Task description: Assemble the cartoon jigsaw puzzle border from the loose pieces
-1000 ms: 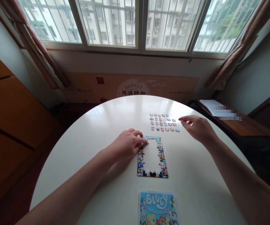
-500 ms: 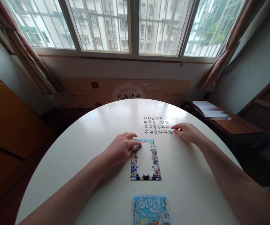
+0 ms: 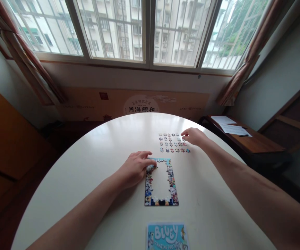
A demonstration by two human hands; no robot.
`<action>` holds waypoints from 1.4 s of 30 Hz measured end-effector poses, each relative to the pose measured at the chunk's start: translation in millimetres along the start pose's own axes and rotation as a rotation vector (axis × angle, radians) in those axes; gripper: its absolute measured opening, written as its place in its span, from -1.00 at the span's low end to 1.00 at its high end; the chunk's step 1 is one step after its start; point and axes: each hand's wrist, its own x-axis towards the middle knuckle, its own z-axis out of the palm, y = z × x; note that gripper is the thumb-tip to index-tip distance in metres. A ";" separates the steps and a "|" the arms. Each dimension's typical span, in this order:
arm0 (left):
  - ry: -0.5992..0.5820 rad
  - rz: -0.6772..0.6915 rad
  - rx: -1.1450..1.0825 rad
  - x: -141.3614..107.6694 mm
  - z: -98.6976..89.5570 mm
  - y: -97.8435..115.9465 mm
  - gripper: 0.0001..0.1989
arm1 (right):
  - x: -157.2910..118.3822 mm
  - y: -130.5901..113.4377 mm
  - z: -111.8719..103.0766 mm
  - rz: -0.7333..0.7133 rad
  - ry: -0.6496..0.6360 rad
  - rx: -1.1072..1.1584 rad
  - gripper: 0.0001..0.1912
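A partly assembled jigsaw puzzle [image 3: 174, 187] forms a rectangular border around a bare middle. My left hand [image 3: 138, 166] lies at its upper left corner, fingers stretched out, index fingertip touching the pieces there. Beyond the border, loose jigsaw pieces [image 3: 171, 144] are laid out in rows. At the right end of the far rows hovers my right hand [image 3: 196, 136], its thumb and index finger apart. I see nothing between them. Part of the second row is hidden behind these fingers.
The puzzle's blue box cover [image 3: 166, 235], printed "Bluey", lies near me on the round white table [image 3: 87, 166]. Right of the table, papers [image 3: 234, 130] rest on a wooden side table [image 3: 264, 144]. A barred window stands beyond.
My right hand has moved away from me and left, from the nearest row's right end to the far rows. The left hand stays on the border. The camera view has shifted slightly.
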 end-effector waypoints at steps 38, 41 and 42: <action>0.199 0.082 -0.121 -2.4 -3.6 -4.8 -0.57 | 9.4 -8.9 -21.8 -0.112 -0.081 0.201 -0.85; 0.368 0.083 -0.165 -3.9 -6.7 -2.3 -0.69 | -26.8 -27.9 -31.8 -0.201 -0.013 0.525 -0.76; 0.418 0.079 -0.182 -4.5 -7.9 -0.3 -0.73 | -41.1 -36.9 -32.7 -0.217 -0.044 0.648 -0.72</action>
